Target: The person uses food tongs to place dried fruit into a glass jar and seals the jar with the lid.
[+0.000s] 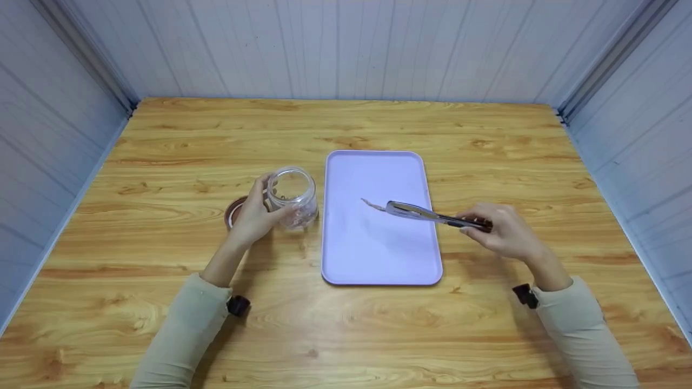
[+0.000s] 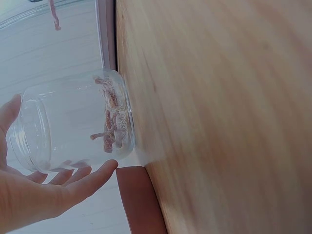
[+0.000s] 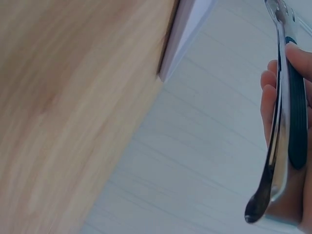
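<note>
While the head view looks down into the round mouth of the clear jar [image 1: 294, 197], the left wrist view sees it from the side and shows the reddish-brown bits [image 2: 112, 117] better. They have frosty white specks and lie in a heap at the bottom. That same view shows the tall side of the brown lid [image 2: 139, 197], but from the head I see just part of it, peeking out by my left hand [image 1: 254, 216]. That hand is wrapped round the jar, which stands upright on the bench [image 1: 346, 324], just left of the purple tray [image 1: 378, 167]. My right hand [image 1: 503, 229] is gripping the tongs [image 1: 413, 210] by their handle end, and the right wrist view shows a dark green grip [image 3: 297, 112] on their shiny metal. From the head, I see the tongs reach left over the tray with one thin piece [image 1: 372, 205] at their tip. The piece is between my two hands, up above the tray, near the jar but not touching it.
</note>
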{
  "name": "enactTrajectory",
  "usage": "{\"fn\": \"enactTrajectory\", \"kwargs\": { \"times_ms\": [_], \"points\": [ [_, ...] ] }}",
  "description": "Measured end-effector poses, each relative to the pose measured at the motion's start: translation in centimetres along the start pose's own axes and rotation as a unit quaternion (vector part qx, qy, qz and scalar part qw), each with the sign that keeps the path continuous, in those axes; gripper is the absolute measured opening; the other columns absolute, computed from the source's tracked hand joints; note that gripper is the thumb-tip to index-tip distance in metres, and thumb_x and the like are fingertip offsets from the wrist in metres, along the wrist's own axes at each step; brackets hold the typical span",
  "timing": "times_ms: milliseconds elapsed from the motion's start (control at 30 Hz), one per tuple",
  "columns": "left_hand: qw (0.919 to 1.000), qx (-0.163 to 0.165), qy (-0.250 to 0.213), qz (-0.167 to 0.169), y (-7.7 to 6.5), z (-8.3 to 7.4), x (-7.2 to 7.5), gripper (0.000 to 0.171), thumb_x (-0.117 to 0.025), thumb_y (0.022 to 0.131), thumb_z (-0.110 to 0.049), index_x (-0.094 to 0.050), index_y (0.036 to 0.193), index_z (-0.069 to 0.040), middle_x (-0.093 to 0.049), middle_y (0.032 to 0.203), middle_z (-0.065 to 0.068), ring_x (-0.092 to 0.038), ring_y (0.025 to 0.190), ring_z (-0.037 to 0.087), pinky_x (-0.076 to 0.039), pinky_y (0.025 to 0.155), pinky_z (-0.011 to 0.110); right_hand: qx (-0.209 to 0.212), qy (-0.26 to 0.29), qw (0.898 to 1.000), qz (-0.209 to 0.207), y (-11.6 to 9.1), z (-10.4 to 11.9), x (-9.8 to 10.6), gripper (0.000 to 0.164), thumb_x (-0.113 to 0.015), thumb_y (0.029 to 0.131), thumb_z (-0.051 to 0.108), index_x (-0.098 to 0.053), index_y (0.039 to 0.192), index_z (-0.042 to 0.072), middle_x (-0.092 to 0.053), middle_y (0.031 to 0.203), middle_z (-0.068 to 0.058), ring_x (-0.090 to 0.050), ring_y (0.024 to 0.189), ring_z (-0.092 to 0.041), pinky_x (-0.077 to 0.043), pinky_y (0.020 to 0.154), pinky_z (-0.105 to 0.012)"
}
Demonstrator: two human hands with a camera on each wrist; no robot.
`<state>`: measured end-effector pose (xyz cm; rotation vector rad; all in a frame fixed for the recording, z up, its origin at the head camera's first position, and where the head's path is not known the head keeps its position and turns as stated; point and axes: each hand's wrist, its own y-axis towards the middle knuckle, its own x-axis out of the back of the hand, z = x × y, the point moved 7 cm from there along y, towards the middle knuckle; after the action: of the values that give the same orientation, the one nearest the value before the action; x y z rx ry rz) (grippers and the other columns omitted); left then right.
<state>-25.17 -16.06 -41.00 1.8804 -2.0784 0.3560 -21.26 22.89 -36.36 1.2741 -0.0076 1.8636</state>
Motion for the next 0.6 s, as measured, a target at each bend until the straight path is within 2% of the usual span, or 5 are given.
{"fn": "enactTrajectory", "kwargs": {
  "times_ms": [300, 433, 600],
  "points": [
    [1.0000, 0.000, 0.004, -0.002, 0.1, 0.1, 0.0, 0.081, -0.072, 0.074, -0.027, -0.024, 0.134, -0.005, -0.031, 0.133, 0.017, -0.035, 0.118, 0.032, -0.034, 0.093, 0.038, 0.027, 0.006, 0.999, -0.022, 1.5, 0.7, 0.8, 0.027, -0.067, 0.070, -0.008, -0.064, 0.095, 0.003, -0.060, 0.077, 0.000, -0.044, 0.056, -0.003, -0.035, 0.044, -0.016],
    [1.0000, -0.002, -0.008, -0.001, 0.0, -0.1, 0.0, 0.080, -0.072, 0.074, -0.023, -0.023, 0.135, -0.004, -0.030, 0.133, 0.019, -0.034, 0.118, 0.034, -0.033, 0.093, 0.039, 0.024, 0.005, 0.999, -0.022, 2.0, 0.7, 0.8, 0.027, -0.067, 0.072, -0.007, -0.064, 0.097, 0.003, -0.059, 0.078, 0.000, -0.042, 0.056, -0.004, -0.033, 0.044, -0.016],
    [0.9999, -0.002, -0.016, 0.002, -0.9, -2.1, 0.0, 0.076, -0.070, 0.076, -0.012, -0.022, 0.134, 0.001, -0.029, 0.133, 0.023, -0.032, 0.118, 0.038, -0.031, 0.095, 0.041, 0.022, -0.001, 0.999, -0.028, 3.0, 1.3, 1.0, 0.025, -0.067, 0.071, -0.007, -0.064, 0.095, 0.002, -0.059, 0.075, 0.000, -0.041, 0.054, -0.005, -0.032, 0.044, -0.017]
  ]
}}
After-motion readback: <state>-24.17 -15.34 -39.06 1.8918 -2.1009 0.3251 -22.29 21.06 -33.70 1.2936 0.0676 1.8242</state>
